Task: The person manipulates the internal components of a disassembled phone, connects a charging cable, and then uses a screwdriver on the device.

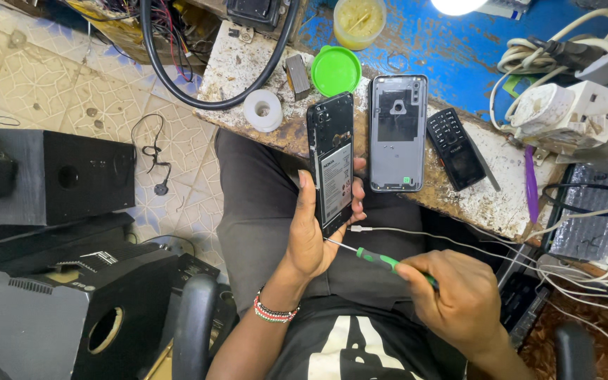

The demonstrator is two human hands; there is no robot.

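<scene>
My left hand (312,229) grips an opened smartphone (333,160) with its back removed, so the battery and black inner frame show. It is held upright over my lap at the bench edge. My right hand (455,299) holds a small green-handled screwdriver (381,260). The thin metal tip points left and reaches the phone's lower edge near my left palm. The grey back cover (397,134) of the phone lies on the bench just to the right. A beaded bracelet is on my left wrist.
A worn blue bench (416,49) carries a small black keypad phone (456,149), a green lid (336,70), a white tape roll (262,110), a yellow paste jar (359,21) and white power adapters with cables (571,112). Black speaker boxes (51,176) stand on the tiled floor at left.
</scene>
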